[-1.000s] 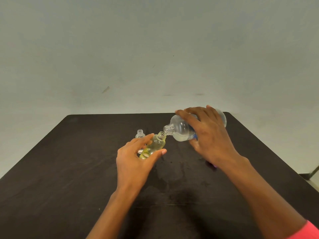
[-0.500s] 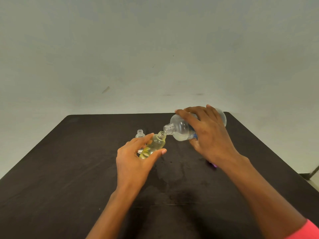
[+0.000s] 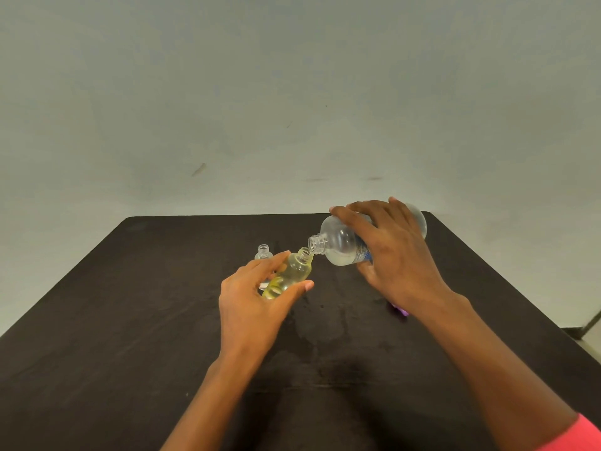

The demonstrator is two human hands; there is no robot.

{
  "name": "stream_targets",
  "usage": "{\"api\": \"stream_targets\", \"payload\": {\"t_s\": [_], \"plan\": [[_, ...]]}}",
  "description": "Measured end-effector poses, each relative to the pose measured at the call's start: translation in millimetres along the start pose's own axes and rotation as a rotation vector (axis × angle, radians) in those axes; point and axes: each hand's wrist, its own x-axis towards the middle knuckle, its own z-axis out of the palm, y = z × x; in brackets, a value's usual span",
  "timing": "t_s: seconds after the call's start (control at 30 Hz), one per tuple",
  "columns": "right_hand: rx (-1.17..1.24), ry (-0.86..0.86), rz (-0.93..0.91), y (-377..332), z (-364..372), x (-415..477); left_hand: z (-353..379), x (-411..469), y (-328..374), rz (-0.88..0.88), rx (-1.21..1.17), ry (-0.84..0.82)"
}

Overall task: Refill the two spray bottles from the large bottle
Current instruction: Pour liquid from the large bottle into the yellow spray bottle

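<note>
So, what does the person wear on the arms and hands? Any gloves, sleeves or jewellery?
The left hand and the right hand are bare: no gloves, rings or watch. The left arm is uncovered as far as the picture shows. The right arm is uncovered up to a coral-pink sleeve at the bottom right corner.

The large bottle (image 3: 344, 242) bears a blue label, its print too small to read.
</note>
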Motion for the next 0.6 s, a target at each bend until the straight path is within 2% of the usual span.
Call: {"api": "stream_targets", "payload": {"t_s": [0.6], "plan": [[0.004,0.002,-0.005,-1.2,-1.7,0.5,-1.5,0.3,-0.3,0.006,0.008,0.004]]}}
